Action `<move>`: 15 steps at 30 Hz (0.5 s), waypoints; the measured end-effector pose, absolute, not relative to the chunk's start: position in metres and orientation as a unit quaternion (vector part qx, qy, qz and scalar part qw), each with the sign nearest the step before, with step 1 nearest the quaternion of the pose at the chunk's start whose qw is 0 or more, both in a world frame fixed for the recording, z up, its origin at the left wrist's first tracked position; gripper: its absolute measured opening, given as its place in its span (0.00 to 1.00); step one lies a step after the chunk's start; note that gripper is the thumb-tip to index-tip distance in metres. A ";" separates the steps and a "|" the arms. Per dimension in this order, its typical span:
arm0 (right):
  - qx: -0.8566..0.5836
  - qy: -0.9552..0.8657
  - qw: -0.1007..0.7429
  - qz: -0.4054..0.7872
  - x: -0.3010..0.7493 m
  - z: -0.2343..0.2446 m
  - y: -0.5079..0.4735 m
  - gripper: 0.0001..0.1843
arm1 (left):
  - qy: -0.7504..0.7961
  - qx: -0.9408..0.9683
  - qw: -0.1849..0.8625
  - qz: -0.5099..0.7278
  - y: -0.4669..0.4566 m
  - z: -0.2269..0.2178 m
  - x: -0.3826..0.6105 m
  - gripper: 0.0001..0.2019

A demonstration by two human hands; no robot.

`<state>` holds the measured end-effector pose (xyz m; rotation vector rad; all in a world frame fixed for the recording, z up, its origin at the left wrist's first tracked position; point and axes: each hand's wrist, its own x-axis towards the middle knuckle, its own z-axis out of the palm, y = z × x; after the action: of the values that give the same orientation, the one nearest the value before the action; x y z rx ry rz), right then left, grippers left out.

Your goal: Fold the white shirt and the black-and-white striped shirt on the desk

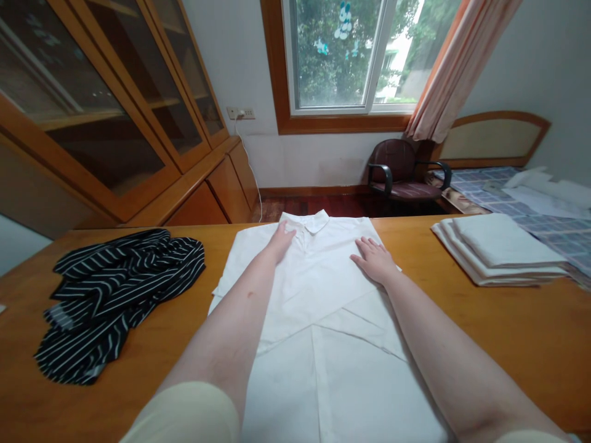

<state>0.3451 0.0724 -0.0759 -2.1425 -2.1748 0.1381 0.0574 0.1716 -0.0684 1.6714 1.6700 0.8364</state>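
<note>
A white collared shirt [314, 289] lies on the wooden table in front of me, its collar at the far edge. Its sleeves are folded across the body, and a front placket runs down toward me. My left hand [279, 242] rests on the shirt just below the left side of the collar, thumb apart from the fingers; its fingertips are partly hidden. Palm down near the right shoulder, my right hand [375, 261] lies flat on the fabric with its fingers spread.
A crumpled black garment with white stripes [124, 289] lies on the table [184, 369] at left. Folded white cloths [501, 246] are stacked at right. Beyond the table stand a glass-door cabinet [184, 184], an office chair [401, 169] and a bed [521, 215].
</note>
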 end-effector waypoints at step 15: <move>-0.712 -0.699 0.046 0.051 0.341 -0.061 0.080 0.32 | 0.779 0.624 0.028 0.041 0.140 -0.079 -0.043 0.32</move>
<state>0.3414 0.0804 -0.0608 -2.1728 -2.1350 0.1553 -0.0435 0.1404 -0.0790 1.9274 2.4059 0.1276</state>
